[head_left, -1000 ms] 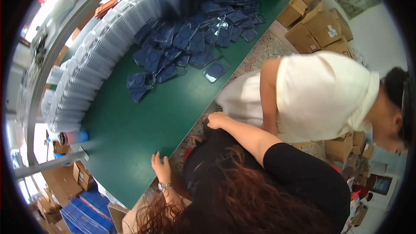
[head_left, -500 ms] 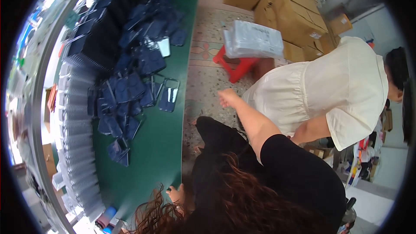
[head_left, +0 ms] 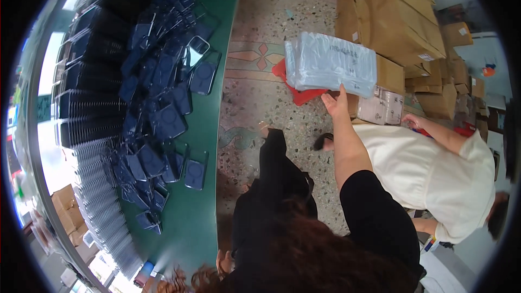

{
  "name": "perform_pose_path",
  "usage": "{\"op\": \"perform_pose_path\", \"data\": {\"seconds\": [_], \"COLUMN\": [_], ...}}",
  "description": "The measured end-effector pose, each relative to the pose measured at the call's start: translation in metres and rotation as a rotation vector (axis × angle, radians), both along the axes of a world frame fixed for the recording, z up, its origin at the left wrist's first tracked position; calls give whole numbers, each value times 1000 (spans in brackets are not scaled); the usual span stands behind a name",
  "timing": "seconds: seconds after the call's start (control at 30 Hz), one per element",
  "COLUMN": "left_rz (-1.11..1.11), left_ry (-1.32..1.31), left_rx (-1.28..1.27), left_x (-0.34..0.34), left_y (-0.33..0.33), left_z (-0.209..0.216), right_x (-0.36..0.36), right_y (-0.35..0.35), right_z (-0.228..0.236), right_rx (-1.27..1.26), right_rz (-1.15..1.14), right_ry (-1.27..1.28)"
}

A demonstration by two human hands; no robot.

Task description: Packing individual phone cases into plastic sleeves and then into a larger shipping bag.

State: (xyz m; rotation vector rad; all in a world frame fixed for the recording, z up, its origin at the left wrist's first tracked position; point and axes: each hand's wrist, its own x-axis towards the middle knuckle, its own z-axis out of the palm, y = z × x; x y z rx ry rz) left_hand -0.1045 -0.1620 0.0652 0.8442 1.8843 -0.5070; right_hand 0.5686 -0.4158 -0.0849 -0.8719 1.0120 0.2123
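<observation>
My right hand (head_left: 337, 103) reaches out over the floor with its fingers apart, holding nothing. Its fingertips are at the near edge of a bundle of flat, translucent plastic packs (head_left: 336, 62); whether they touch it I cannot tell. That bundle lies on a red plastic stool (head_left: 309, 96). At the table's edge, low in the picture, my left hand (head_left: 224, 263) is partly hidden by hair and sleeve, its visible fingers loosely extended and nothing seen in them. Dark blue phone cases (head_left: 171, 119) with clear rims lie in a loose heap on the green table (head_left: 187, 222).
Along the table's left side stand long rows of stacked cases (head_left: 97, 195). Cardboard boxes (head_left: 401, 19) are piled at the far right. Another person in a cream top (head_left: 407, 168) bends at the right, a hand by a pink-white wrapped pack (head_left: 382, 107).
My right hand has stretched forward from a closed shape and opened near the plastic bundle. The view has shifted, and the other person has turned towards the boxes, one arm extended.
</observation>
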Motion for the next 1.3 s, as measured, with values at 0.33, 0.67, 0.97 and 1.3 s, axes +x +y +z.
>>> {"op": "perform_pose_path", "data": {"seconds": [0.33,0.67,0.97,1.3], "left_rz": [-469,-733,-413,-763], "left_ry": [-29,-164,-331,-545], "left_rx": [-85,-79,186,231], "left_x": [228,203,194,265], "left_y": [33,39,18,-1], "left_z": [-12,-66,38,-6], "right_x": [65,65,118,101], "right_y": [22,16,-101,-88], "right_z": [-33,-23,-59,19], "right_rx": [116,-82,-155,-165], "right_rz": [-80,-120,255,283], "right_ry": [-57,-193,-97,-243]}}
